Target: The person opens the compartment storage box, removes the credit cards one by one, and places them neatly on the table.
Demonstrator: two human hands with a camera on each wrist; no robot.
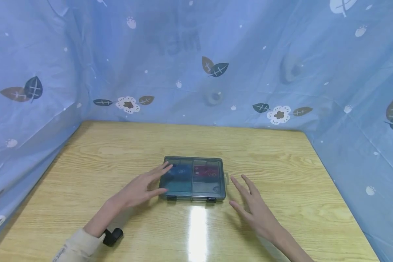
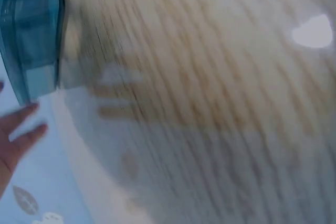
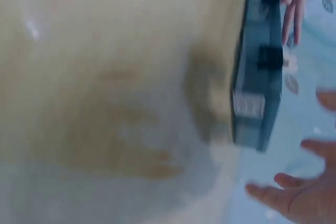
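A dark translucent plastic case [image 1: 180, 187] with a lid and two front latches lies flat near the middle of the table. Through its lid show a blue item, a red item marked VIP and compartment walls. My left hand [image 1: 144, 187] has its fingers spread over the case's left edge, fingertips overlapping it in the head view. Just off the right side, my right hand [image 1: 253, 205] hovers with fingers extended and holds nothing. In the right wrist view the case [image 3: 257, 77] shows its latched side, with my right hand [image 3: 310, 187] apart from it.
The wooden table [image 1: 127, 142] has a bright glare streak in front of the case. Blue leaf-patterned cloth [image 1: 183, 54] hangs along the back and both sides. A small clear tab [image 1: 227, 178] sticks out at the case's right side. A black wrist device [image 1: 112, 236] is by the left sleeve.
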